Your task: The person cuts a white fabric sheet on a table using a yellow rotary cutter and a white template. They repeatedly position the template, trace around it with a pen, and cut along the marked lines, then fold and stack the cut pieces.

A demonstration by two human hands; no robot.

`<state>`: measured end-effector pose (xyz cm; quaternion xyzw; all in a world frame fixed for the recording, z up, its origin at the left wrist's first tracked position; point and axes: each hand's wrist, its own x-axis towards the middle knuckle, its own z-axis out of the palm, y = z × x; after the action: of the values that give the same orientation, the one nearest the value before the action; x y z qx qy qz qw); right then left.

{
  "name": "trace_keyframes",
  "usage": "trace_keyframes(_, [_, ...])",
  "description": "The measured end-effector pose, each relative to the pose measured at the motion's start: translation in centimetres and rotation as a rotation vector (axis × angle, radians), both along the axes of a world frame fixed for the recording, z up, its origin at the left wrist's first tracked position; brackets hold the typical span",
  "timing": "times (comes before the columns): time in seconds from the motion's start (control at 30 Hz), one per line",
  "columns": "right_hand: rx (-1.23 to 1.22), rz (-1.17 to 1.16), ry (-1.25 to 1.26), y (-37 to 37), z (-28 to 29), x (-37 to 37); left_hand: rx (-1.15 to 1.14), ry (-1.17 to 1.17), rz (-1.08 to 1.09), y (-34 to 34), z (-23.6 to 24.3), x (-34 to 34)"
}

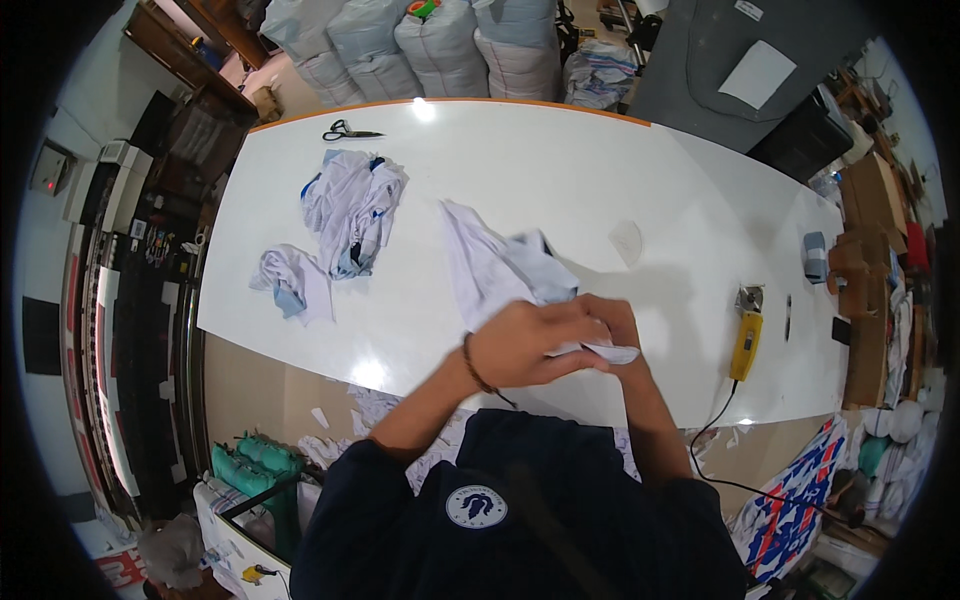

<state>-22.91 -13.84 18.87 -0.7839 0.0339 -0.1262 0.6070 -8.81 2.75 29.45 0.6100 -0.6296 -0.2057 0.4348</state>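
- Precariously, the left hand (515, 343) pinches an edge of the white cloth (480, 262), centre frame; the right hand (612, 315) meets it, its fingers too hidden to tell their grip.
- A weak pinch could let the fold slip, as the rest spreads loose above the hands.
- Lower right, the yellow tool (745, 345) could be dragged if the right forearm catches its cord (707, 420).
- Upper left, the cloth pile (350, 215) could tangle with a piece dropped there.
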Motion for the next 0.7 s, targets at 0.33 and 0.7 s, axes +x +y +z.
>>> trace_keyframes(0.33, [0.691,-0.454,-0.595,-2.3,15.0,-2.1,0.276,0.011,0.136,-3.2,-2.0,4.4])
trace_keyframes(0.7, [0.204,-0.791,-0.457,-7.2,13.3,-12.8,-0.232,-0.051,0.863,-4.6,6.4,8.9])
